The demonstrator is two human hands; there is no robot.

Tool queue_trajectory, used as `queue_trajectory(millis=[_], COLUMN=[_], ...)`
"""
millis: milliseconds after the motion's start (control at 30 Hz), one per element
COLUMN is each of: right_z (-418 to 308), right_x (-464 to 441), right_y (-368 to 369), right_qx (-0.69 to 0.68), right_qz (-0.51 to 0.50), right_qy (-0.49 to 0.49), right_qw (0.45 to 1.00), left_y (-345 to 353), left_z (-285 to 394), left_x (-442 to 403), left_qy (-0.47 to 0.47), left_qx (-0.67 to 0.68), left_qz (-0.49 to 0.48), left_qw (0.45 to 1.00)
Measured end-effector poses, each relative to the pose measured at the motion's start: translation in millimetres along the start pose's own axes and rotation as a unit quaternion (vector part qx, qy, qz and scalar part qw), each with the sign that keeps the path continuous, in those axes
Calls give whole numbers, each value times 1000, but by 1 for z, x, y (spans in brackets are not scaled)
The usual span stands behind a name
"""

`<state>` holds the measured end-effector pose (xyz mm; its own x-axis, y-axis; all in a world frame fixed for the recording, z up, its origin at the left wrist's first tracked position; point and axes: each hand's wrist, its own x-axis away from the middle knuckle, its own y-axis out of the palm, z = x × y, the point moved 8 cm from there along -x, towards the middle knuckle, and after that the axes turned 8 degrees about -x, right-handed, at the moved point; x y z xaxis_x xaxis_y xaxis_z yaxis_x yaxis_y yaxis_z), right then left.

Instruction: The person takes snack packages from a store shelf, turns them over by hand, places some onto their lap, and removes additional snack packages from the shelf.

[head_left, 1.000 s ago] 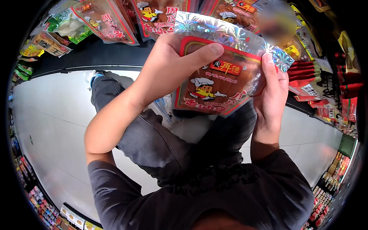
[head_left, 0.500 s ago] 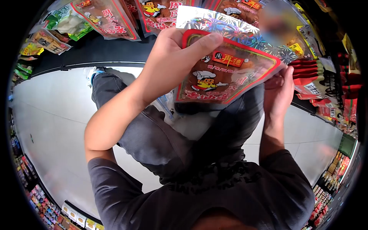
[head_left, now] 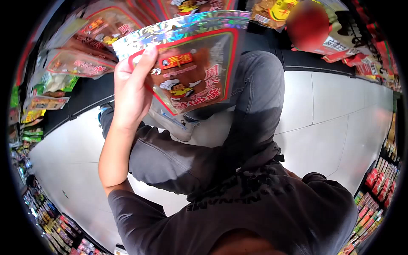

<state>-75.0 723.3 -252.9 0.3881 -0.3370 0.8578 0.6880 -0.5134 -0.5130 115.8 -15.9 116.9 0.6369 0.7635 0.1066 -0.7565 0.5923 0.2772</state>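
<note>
My left hand (head_left: 134,85) is closed on the left edge of a snack packet (head_left: 187,74), thumb on the front and fingers behind. The packet is see-through with a red border, a cartoon chef and a shiny silvery top strip. Brown flat food shows through it. It is held up, slightly tilted, over my bent legs and in front of the shelf. Close behind it on the shelf are more packets of the same design (head_left: 108,27). My right hand is out of sight; only a sliver of that arm shows beside my shirt.
A black shelf edge (head_left: 297,59) curves across the top. Yellow-labelled packets (head_left: 272,12) and red packets (head_left: 357,59) sit to the right, green and white bags (head_left: 55,83) to the left. My knee (head_left: 263,70) is near the shelf. Stocked shelves (head_left: 378,182) stand behind on both sides.
The packet has moved left with my left hand and now faces me more squarely. My right hand, earlier at its right edge, has left the packet and the view. The view has turned.
</note>
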Motion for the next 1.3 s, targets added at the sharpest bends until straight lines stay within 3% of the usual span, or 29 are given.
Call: queue_trajectory(millis=[133, 333, 800, 1300], right_z=[-34, -99, -162, -171], right_x=[17, 21, 16, 34], right_y=[64, 94, 82, 52], right_qx=[-136, -227, -180, -138], right_qz=[-55, -78, -110, -122], right_qy=[-24, -53, -60, -65], right_qw=[989, 969, 976, 981], left_y=[0, -1, -1, -8], left_z=[-6, -13, -25, -6], left_x=[-8, -14, -28, -33], left_qy=[-7, -20, -50, 0], left_qx=[-26, -3, 6, -29], left_qz=[-16, 17, -6, 3], left_qw=[1000, 1000, 999, 1000])
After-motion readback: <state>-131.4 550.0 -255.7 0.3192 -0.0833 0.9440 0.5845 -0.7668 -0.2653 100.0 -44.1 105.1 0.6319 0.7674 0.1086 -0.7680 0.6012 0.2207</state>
